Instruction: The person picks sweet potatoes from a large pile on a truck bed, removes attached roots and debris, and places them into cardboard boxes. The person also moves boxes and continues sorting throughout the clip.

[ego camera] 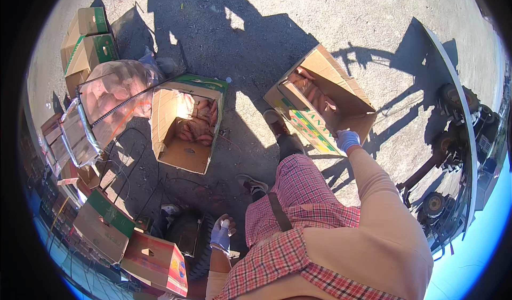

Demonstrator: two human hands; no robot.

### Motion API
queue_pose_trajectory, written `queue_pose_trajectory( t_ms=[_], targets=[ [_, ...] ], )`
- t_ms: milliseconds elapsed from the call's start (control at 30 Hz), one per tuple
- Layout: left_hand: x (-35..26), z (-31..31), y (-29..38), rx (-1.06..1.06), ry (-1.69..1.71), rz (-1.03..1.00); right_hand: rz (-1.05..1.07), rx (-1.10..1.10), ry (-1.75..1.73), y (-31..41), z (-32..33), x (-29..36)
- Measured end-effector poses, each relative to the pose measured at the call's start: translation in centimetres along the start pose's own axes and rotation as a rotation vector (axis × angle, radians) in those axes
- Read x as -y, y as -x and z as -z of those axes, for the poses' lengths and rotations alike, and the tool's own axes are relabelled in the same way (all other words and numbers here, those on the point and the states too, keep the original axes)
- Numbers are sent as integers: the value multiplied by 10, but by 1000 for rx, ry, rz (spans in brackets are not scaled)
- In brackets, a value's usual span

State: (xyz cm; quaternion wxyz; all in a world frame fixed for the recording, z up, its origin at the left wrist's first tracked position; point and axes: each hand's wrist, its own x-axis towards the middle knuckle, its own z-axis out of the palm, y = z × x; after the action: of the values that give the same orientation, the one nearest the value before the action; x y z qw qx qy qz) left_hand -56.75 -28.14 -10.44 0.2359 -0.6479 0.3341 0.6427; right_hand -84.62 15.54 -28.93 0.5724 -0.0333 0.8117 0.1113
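Note:
My right hand [347,140], in a pale blue glove, grips the near edge of a cardboard banana box [308,128] at right. The box is tilted, and reddish sweet potatoes [316,96] lie along one of its sides. My left hand [222,233], in a similar glove with bare fingertips, is beside my apron, above a dark tyre; its fingers are partly curled, and whether anything is inside them is unclear. Left of centre, a second cardboard box [190,124] sits on the ground with more sweet potatoes [200,120] in it.
A clear plastic bag of sweet potatoes [116,86] rests by a metal frame [82,136] at left. Cardboard boxes [90,40] stand behind it, others [154,260] at lower left. The tyre [200,240] is near my left hand; wheeled machinery [444,148] stands far right.

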Motion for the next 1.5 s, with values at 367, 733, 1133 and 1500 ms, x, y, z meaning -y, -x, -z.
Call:
queue_pose_trajectory(
  t_ms=[367, 733, 1133, 1500],
  targets=[
    [-53, -134, 45, 190, -765, -681, 486, -19, 497, 128, 168, 44],
    [-111, -220, 109, 28, -1200, -1465, 932, -414, 1009, 354, 280, 130],
    [-122, -88, 98, 30, -322, -1189, 1472, -744, 774, 431, 334, 274],
    [-98, -10, -6, 321, 90, -986, 959, -527, 1435, 451, 241, 461]
  ],
)
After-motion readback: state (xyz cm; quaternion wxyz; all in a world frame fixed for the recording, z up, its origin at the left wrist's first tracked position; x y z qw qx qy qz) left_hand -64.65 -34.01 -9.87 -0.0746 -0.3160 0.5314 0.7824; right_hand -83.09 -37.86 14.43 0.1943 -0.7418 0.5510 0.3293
